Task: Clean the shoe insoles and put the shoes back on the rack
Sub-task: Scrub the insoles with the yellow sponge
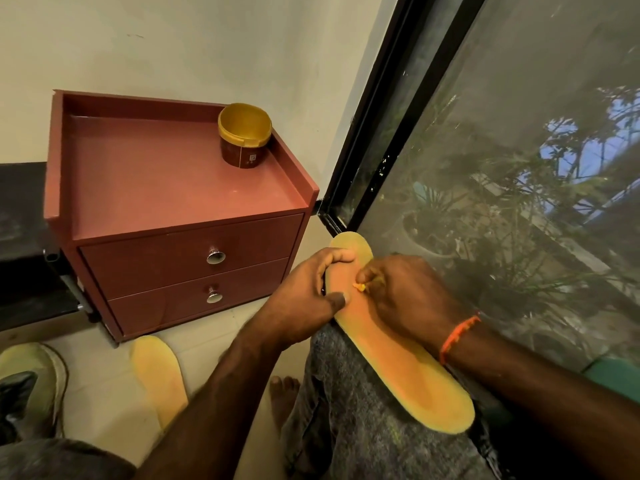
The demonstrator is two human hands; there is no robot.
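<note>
An orange-yellow insole (408,372) lies along my right thigh, toe end pointing away toward the window. My left hand (304,292) grips its left edge near the toe, fingers curled over the top and thumb pressed on the surface. My right hand (405,296) rests on the insole and pinches a small yellow object (360,287) against it; what the object is cannot be made out. A second yellow insole (159,375) lies on the floor at lower left. An olive-green shoe (38,379) stands at the far left edge.
A reddish-brown two-drawer cabinet (180,209) stands ahead on the left, with an open gold-rimmed jar (244,138) on its top. A black-framed window with a mesh screen (502,168) fills the right side. A dark low rack (31,265) sits beside the cabinet. My bare foot (284,393) rests on the tiled floor.
</note>
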